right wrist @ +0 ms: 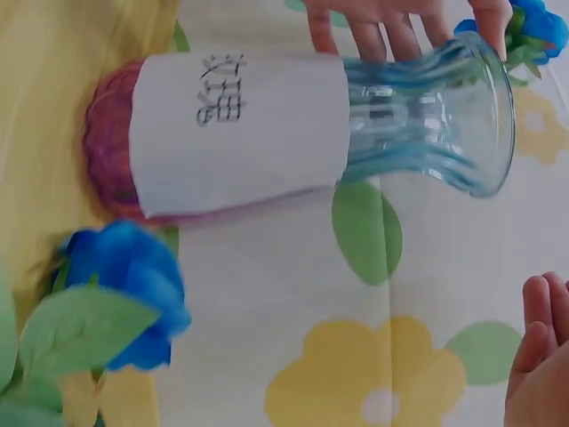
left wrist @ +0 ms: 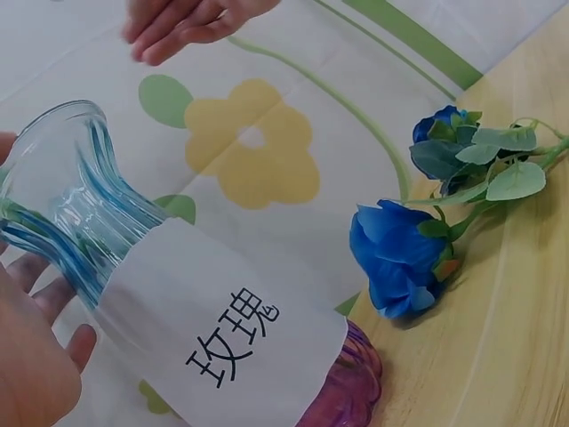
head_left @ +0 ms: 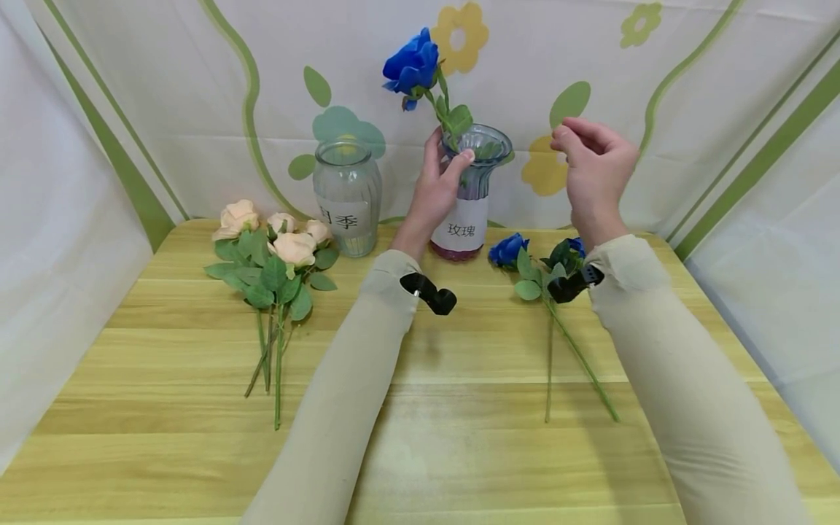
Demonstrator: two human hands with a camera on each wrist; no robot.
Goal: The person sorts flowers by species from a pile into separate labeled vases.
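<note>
My left hand (head_left: 438, 179) grips the flared neck of a blue-tinted glass vase (head_left: 474, 182), its thumb at the rim and fingers along the far left side. A paper label (left wrist: 236, 329) wraps the vase, above a purplish base (right wrist: 111, 142). From the vase mouth a blue artificial rose (head_left: 413, 64) leans left, its stem inside the glass. My right hand (head_left: 599, 164) is raised to the right of the vase, fingers loosely bent, nothing visible in it. Beneath it, two more blue roses (head_left: 509, 250) lie on the table, one partly hidden by the wrist.
A clear glass jar (head_left: 348, 189) with a paper label stands left of the vase. Several peach roses (head_left: 294, 248) lie on the wooden table (head_left: 459, 437) at the left, stems toward the front. Behind everything hangs a flower-patterned white curtain (head_left: 216, 109).
</note>
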